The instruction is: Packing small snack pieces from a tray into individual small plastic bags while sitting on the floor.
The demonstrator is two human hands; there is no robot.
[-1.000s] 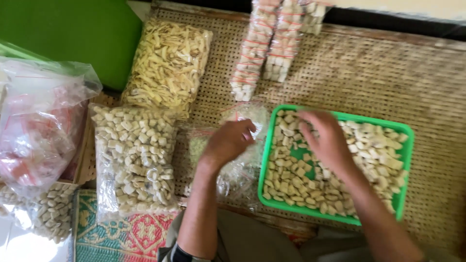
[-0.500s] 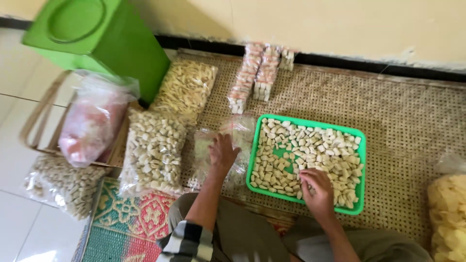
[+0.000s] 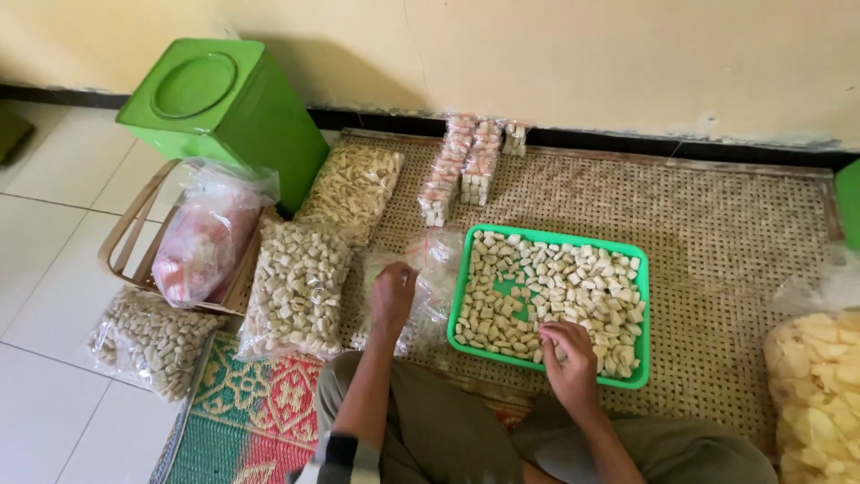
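Observation:
A green tray (image 3: pixel 466 285) lies on a woven mat and holds several pale, small snack pieces (image 3: pixel 573 287). My right hand (image 3: pixel 568 354) rests over the tray's near edge, fingers curled down on the pieces there. My left hand (image 3: pixel 392 298) grips a small clear plastic bag (image 3: pixel 430 269) that lies just left of the tray. Whether the right hand holds any pieces is hidden by the fingers.
Filled clear bags of snacks (image 3: pixel 296 289) lie to the left, with a yellowish one (image 3: pixel 352 186) behind. A pink-filled bag (image 3: pixel 202 237) sits in a wooden basket (image 3: pixel 125 242). A green square tin (image 3: pixel 224 108) stands by the wall. Rows of small packets (image 3: pixel 461 166) lie behind the tray.
The view has pulled back and up, showing more floor and wall. My right hand moved from the tray's far left part to its near edge. The left hand stays at the clear bag.

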